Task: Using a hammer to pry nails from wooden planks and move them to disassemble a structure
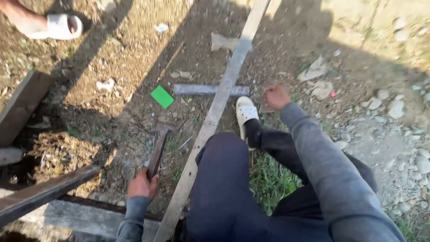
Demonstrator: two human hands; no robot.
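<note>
My left hand grips the handle of a rusty hammer whose head rests on the dirt at about mid-frame. My right hand is stretched forward with curled fingers, low over the ground just right of my white slipper; I cannot tell whether it holds anything. A long pale wooden plank runs diagonally from the bottom centre to the top, between my two hands. A short grey piece of wood lies crosswise under the plank.
A green card lies on the dirt left of the plank. Dark boards and a concrete edge border a pit at the left. Another person's foot in a white slipper is at top left. Stones lie scattered on the right.
</note>
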